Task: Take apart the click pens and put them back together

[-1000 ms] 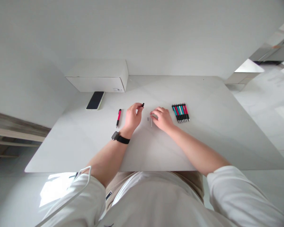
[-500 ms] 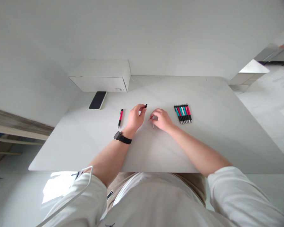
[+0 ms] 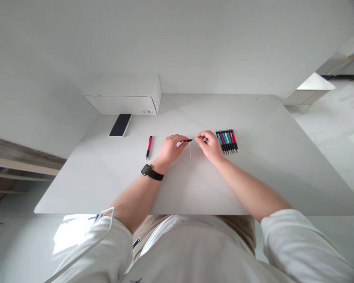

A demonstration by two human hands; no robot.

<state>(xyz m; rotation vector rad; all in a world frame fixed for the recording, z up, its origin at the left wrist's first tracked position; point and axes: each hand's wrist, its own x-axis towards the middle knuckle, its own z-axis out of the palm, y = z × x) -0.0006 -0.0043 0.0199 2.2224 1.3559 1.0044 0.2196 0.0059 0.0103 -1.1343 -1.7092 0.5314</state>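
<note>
Fingers of my left hand (image 3: 169, 150) are pressed together in a pinch, thumb against forefinger, on a small black piece (image 3: 189, 140), which projects from their tips toward my right hand (image 3: 212, 149). My right thumb and forefinger are drawn nearly together just beside its free end; the detail is too small for me to tell whether they grip anything at the tips, though a dark piece (image 3: 205, 142) shows within their curl. Between both sets of fingertips, slightly nearer my body, a thin white rod (image 3: 190, 152) lies on the pale tabletop (image 3: 177, 188), pointing toward me. Just right of my right fingers, a row of pens (image 3: 227, 141), in red, teal and white with black grips, lies side by side. Left of my left fingers lies a single red pen (image 3: 149, 146); farther left and away from me are a dark-screened phone (image 3: 120, 125) and, behind it, a white box (image 3: 120, 105). A black-strapped watch (image 3: 155, 174) encircles my left wrist.
</note>
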